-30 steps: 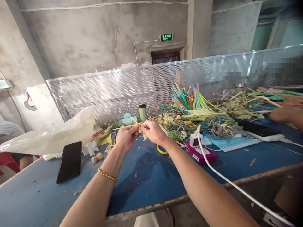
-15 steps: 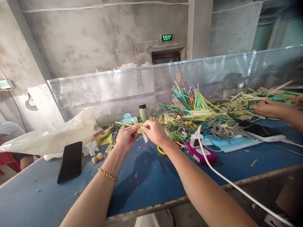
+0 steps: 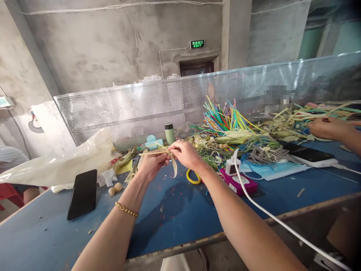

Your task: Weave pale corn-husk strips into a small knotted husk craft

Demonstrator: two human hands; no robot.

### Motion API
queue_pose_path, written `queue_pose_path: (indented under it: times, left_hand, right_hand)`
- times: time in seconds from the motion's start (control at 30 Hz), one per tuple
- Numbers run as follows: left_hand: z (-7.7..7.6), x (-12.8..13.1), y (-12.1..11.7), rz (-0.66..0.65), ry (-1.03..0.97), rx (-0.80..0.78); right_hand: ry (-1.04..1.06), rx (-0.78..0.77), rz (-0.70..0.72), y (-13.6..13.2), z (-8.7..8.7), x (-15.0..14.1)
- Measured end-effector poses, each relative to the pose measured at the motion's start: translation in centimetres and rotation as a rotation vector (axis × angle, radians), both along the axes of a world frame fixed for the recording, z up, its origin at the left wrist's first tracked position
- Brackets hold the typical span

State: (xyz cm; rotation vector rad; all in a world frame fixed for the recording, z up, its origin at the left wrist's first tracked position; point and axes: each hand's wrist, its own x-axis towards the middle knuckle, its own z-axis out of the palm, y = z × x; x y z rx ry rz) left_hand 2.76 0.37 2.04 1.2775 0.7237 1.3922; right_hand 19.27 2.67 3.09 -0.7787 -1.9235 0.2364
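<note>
Over the blue table [image 3: 180, 218], both my hands meet around some pale strips of what looks like dried corn husk. My left hand [image 3: 150, 165] is closed, pinching the husk between thumb and fingers; a straight pale strip [image 3: 148, 153] sticks out to its left. Close beside it, my right hand [image 3: 186, 153] is also closed, its thumb and fingertips pinching the husk where the strips cross. A curled husk end [image 3: 175, 170] hangs down between the hands. The exact crossing is partly hidden by my fingers.
Behind my hands stand a green bottle [image 3: 169, 134] and a heap of husks [image 3: 242, 138] with coloured stems [image 3: 225, 117]. Yellow-handled scissors [image 3: 193, 181], a magenta power strip [image 3: 239, 182] and its white cable lie right. Left is a black phone [image 3: 82, 195]. Another person's hand [image 3: 328, 128] works far right.
My left hand has turned slightly and shifted right, closer to my right hand. The pale strip now lies flatter, and the hanging end curls lower. The other person's hand has moved slightly right.
</note>
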Motion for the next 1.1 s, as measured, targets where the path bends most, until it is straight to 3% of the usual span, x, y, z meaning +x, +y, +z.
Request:
queue_pose_path:
  times: [0.23, 0.43, 0.83, 0.93, 1.1]
  left_hand:
    - [0.4, -0.3, 0.0, -0.029, 0.051, 0.025]
    - [0.9, -0.1, -0.5, -0.091, -0.042, 0.047]
    - [1.1, 0.1, -0.9, -0.12, -0.253, -0.082]
    - [1.2, 0.1, -0.9, -0.119, -0.217, -0.051]
    - [1.1, 0.1, -1.0, -0.028, -0.013, 0.128]
  right_hand:
    - [0.082, -0.004, 0.132, -0.3, 0.2, -0.1]
    - [0.125, -0.005, 0.188, -0.5, 0.5, 0.0]
    - [0.224, -0.041, 0.186, -1.4, 0.8, -0.6]
    - [0.283, -0.108, 0.224, -1.4, 0.7, -0.8]
    - [0.329, -0.206, 0.287, -1.3, 0.6, -0.8]
